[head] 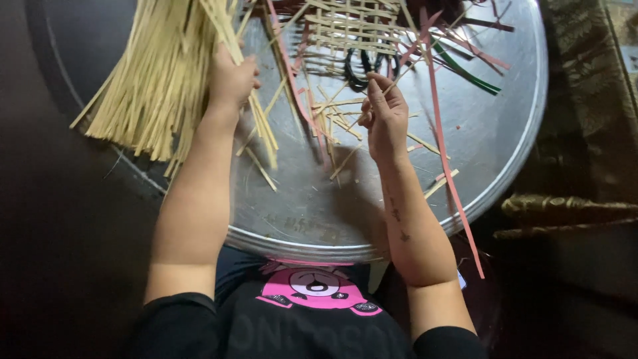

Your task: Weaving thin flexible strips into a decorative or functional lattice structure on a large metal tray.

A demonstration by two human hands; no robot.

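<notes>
My left hand (232,78) is closed around a thick bundle of pale straw strips (156,76) that fans out over the left side of a round metal tray (492,133). My right hand (384,113) pinches one thin pale strip above the tray's middle. Just beyond it lies a partly woven mat of pale strips (352,30), with pink strips (442,143) and a green strip (465,70) sticking out. Short cut pieces of strip (332,119) are scattered between my hands.
A black coiled cord or ring (362,70) lies under the woven mat. A long pink strip hangs over the tray's right rim. Patterned dark fabric (585,100) lies to the right. The floor at left is dark.
</notes>
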